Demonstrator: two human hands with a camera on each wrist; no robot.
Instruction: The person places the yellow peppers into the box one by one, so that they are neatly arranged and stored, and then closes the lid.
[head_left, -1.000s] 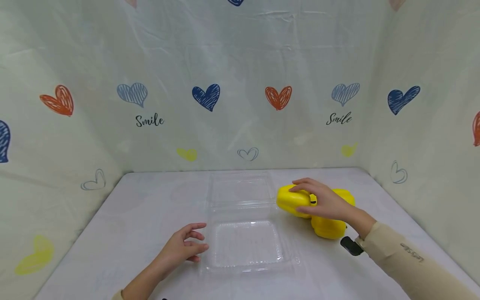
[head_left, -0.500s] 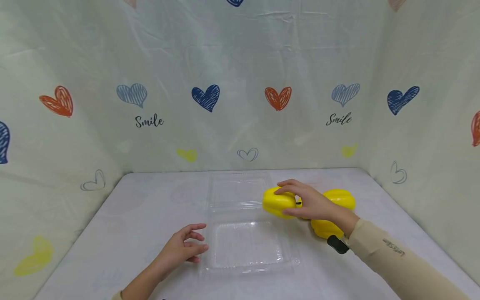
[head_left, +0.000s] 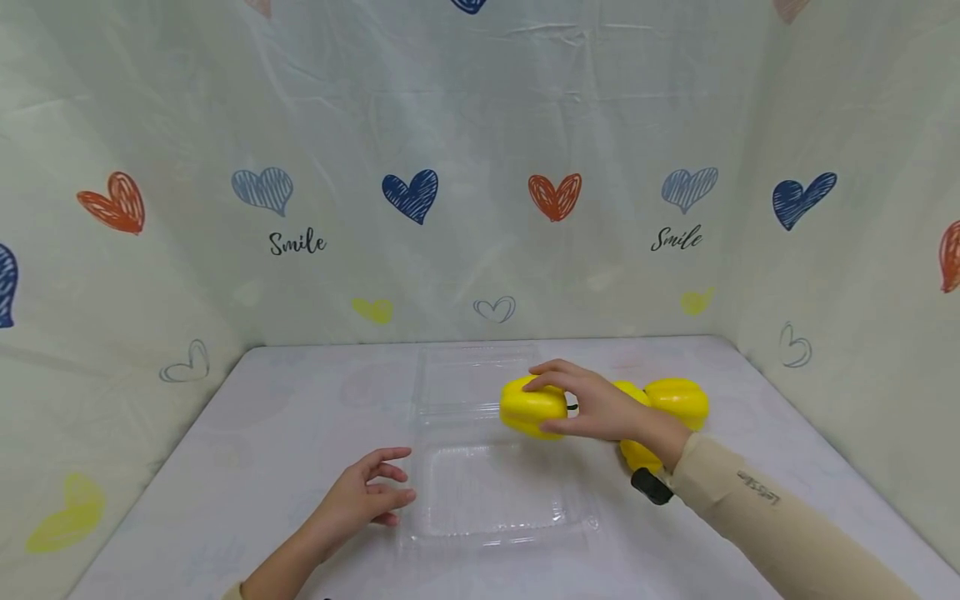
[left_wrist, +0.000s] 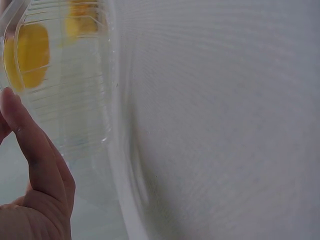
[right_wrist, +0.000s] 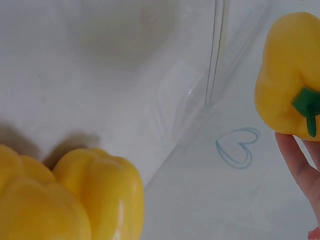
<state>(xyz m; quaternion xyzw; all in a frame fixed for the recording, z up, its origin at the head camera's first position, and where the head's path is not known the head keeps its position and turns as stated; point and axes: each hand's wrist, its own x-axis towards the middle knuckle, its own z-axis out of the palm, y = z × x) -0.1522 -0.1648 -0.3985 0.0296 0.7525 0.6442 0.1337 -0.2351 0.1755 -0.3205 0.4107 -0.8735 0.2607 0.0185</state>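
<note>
My right hand (head_left: 600, 406) holds a yellow bell pepper (head_left: 531, 407) above the right side of an open clear plastic clamshell box (head_left: 491, 537). In the right wrist view, the green stem of the held bell pepper (right_wrist: 287, 75) faces the camera, and fingers (right_wrist: 295, 160) support it from below. My left hand (head_left: 358, 498) is by the box's left edge, fingers relaxed and apart, with nothing in them. The left wrist view has its thumb (left_wrist: 32, 135) close to the box's ribbed wall (left_wrist: 65, 100); yellow shows through the plastic.
To the right lie more yellow bell peppers (head_left: 678, 398), partly hidden behind my right hand and forearm. The box's lid (head_left: 480, 379) lies folded back toward the rear. A white cloth covers the table (head_left: 300, 408), and a heart-printed curtain (head_left: 480, 250) encloses its back and sides.
My right hand has carried the bell pepper leftward, away from the other peppers and over the box. My left hand has stayed in place.
</note>
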